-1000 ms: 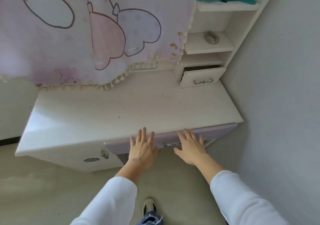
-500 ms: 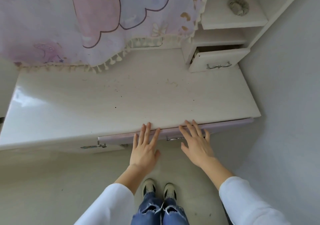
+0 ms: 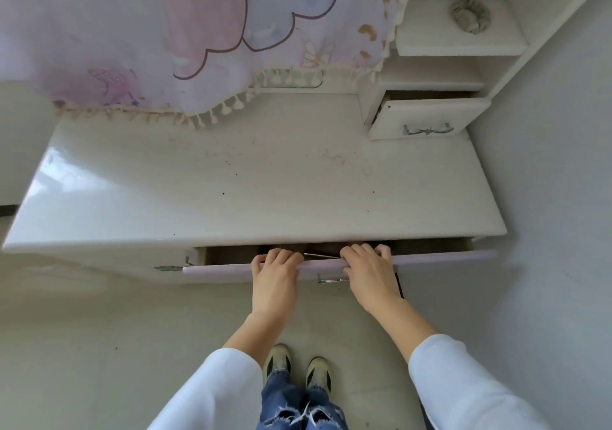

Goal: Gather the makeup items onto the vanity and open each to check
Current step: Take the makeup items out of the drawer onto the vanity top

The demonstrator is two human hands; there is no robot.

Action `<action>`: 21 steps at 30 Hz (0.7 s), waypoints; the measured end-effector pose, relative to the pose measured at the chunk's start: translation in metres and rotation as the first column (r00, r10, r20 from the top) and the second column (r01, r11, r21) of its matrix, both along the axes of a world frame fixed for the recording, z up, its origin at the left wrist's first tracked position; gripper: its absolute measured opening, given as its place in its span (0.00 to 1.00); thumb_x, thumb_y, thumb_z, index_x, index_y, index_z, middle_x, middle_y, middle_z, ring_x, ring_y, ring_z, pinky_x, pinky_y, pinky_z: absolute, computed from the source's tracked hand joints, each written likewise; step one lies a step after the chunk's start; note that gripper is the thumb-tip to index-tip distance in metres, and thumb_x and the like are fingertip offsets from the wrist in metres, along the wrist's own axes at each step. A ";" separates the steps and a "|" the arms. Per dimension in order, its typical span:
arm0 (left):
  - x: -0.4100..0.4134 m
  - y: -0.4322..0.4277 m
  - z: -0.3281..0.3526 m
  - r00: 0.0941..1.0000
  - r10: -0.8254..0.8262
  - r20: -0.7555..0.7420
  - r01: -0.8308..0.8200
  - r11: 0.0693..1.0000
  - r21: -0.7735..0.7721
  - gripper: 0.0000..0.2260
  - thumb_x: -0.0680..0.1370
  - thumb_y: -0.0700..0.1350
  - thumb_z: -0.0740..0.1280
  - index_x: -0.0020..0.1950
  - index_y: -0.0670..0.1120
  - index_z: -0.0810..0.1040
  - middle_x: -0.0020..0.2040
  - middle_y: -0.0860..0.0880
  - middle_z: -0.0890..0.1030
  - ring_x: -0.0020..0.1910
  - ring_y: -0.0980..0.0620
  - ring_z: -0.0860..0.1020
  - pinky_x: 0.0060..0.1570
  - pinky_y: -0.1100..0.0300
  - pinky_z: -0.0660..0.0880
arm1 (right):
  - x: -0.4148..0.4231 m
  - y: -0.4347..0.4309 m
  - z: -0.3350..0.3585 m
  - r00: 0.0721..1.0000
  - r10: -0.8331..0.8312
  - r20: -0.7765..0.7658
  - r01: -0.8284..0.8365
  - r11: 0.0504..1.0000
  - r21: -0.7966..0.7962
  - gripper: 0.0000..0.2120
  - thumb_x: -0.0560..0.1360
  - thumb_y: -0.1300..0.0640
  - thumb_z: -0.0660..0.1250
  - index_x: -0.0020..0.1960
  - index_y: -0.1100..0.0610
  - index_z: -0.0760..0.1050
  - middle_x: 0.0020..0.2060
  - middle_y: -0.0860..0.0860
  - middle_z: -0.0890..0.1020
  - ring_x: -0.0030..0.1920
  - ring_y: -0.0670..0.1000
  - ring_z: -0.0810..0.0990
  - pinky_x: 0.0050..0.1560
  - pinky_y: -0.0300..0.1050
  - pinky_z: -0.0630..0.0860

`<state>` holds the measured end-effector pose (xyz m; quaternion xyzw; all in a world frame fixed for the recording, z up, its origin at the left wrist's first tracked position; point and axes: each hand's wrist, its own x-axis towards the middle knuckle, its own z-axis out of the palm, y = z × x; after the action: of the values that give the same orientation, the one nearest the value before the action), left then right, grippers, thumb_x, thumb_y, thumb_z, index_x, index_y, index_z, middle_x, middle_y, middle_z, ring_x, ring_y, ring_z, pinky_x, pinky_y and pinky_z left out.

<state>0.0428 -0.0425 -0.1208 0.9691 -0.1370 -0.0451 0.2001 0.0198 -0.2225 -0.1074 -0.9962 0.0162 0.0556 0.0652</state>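
Both hands, left hand (image 3: 274, 277) and right hand (image 3: 370, 272), hook curled fingers over the drawer (image 3: 440, 257) front, which stands slightly open under the vanity (image 3: 258, 191). The search is just beginning (no makeup visible yet); next, a steady outward pull.

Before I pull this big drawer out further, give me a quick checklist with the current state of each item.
1. Left hand has a grip on the drawer front: ok, fingers hooked over its top edge.
2. Right hand likewise: ok.
3. Drawer open enough to see the contents: not ok, only a narrow dark gap.
4. Makeup items inside: cannot tell.
5. Vanity top has bare room for items: ok.
6. Small upper drawer checked: cannot tell, ajar, inside hidden.
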 end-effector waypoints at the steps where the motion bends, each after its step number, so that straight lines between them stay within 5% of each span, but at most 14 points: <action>1: -0.003 0.002 0.002 1.000 -0.008 -0.015 0.008 1.000 -0.017 0.12 0.68 0.35 0.71 0.48 0.48 0.81 0.44 0.51 0.82 0.46 0.46 0.79 0.52 0.55 0.64 | -0.002 -0.001 0.001 1.000 0.021 -0.016 -0.021 1.000 0.010 0.13 0.62 0.64 0.78 0.39 0.54 0.76 0.34 0.48 0.80 0.36 0.54 0.78 0.45 0.46 0.62; 6: -0.024 0.007 0.014 0.993 -0.018 -0.116 0.012 0.999 -0.048 0.12 0.78 0.40 0.62 0.59 0.48 0.79 0.51 0.50 0.80 0.53 0.48 0.75 0.40 0.58 0.69 | -0.016 -0.004 0.010 0.975 0.150 -0.164 -0.140 0.987 0.073 0.05 0.78 0.60 0.62 0.53 0.56 0.74 0.50 0.50 0.78 0.51 0.53 0.74 0.49 0.44 0.68; 9: -0.039 0.013 0.015 0.988 -0.053 -0.147 0.046 0.998 -0.050 0.11 0.76 0.40 0.64 0.57 0.48 0.80 0.48 0.50 0.81 0.51 0.49 0.76 0.38 0.56 0.72 | -0.032 -0.005 0.012 0.968 0.183 -0.173 -0.166 0.980 0.105 0.05 0.78 0.58 0.61 0.53 0.56 0.74 0.50 0.50 0.78 0.50 0.53 0.74 0.47 0.44 0.67; 11: -0.049 0.019 0.013 0.979 -0.109 -0.171 0.101 0.993 -0.056 0.11 0.70 0.37 0.71 0.50 0.49 0.82 0.42 0.51 0.81 0.45 0.49 0.79 0.32 0.59 0.73 | -0.043 -0.004 0.013 0.958 0.221 -0.183 -0.205 0.973 0.103 0.04 0.75 0.58 0.66 0.49 0.57 0.75 0.46 0.51 0.78 0.47 0.53 0.75 0.42 0.42 0.66; 16: -0.058 0.023 0.007 0.941 -0.256 -0.223 0.282 0.955 0.092 0.21 0.49 0.42 0.82 0.38 0.55 0.83 0.32 0.58 0.79 0.30 0.58 0.78 0.22 0.68 0.68 | -0.060 -0.001 0.000 0.935 0.299 -0.189 -0.296 0.954 0.043 0.20 0.50 0.57 0.84 0.32 0.53 0.73 0.28 0.46 0.76 0.28 0.47 0.76 0.26 0.37 0.71; 21: -0.056 0.025 -0.003 0.911 -0.355 -0.213 0.390 0.907 0.159 0.22 0.47 0.45 0.82 0.38 0.54 0.83 0.31 0.58 0.78 0.30 0.59 0.78 0.22 0.68 0.68 | -0.063 -0.001 -0.008 0.929 0.307 -0.207 -0.298 0.952 0.072 0.20 0.51 0.60 0.84 0.33 0.54 0.73 0.29 0.47 0.76 0.29 0.48 0.76 0.27 0.37 0.67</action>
<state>-0.0131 -0.0171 -0.1242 0.9319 -0.2964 -0.1827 0.1018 -0.0430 -0.2233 -0.1156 -0.9733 -0.1316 0.1731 0.0734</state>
